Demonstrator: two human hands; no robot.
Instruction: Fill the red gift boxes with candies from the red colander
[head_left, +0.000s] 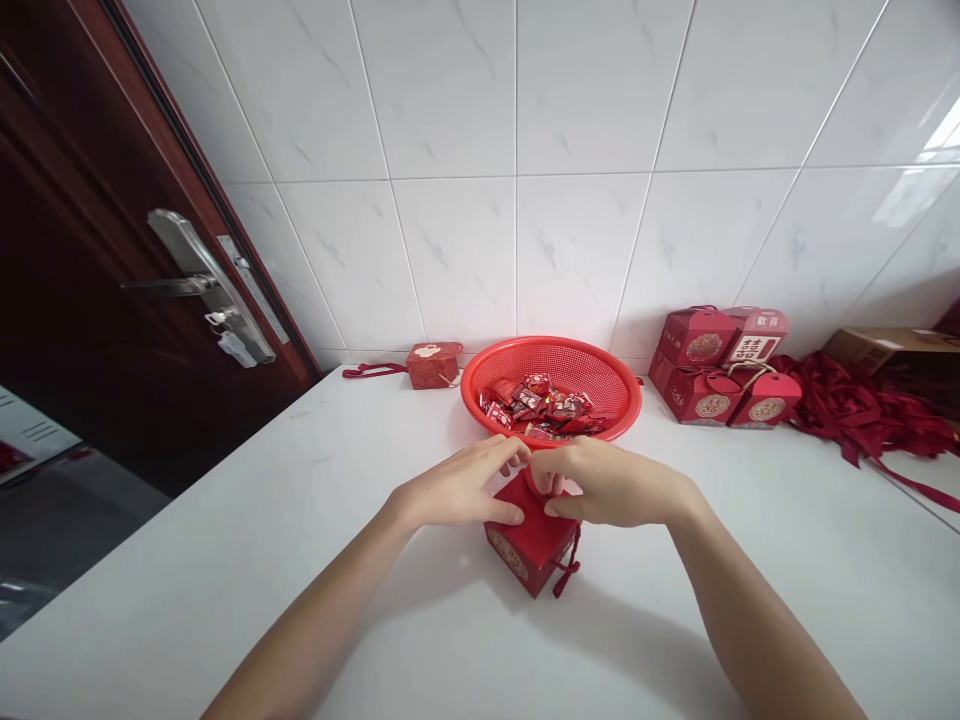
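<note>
A red box [534, 545] with a gold round pattern stands on the white table, one corner toward me, a dark red ribbon with a tassel hanging at its right side. My left hand [476, 485] is closed on the box's top from the left, thumb lying on the upper face. From the right, my right hand [592, 482] grips the top too, its fingers curled and its thumb on the red card. The far part of the box top is hidden behind my fingers. Just beyond both hands sits a red plastic basket [628, 400] holding wrapped candies [551, 402].
A small red box [433, 366] with a ribbon [373, 370] stands left of the basket. Stacked red boxes [705, 365], a heap of dark red ribbons [862, 410] and a cardboard box [892, 345] are at right. A tiled wall backs the table [225, 520]; a door [97, 200] is at left.
</note>
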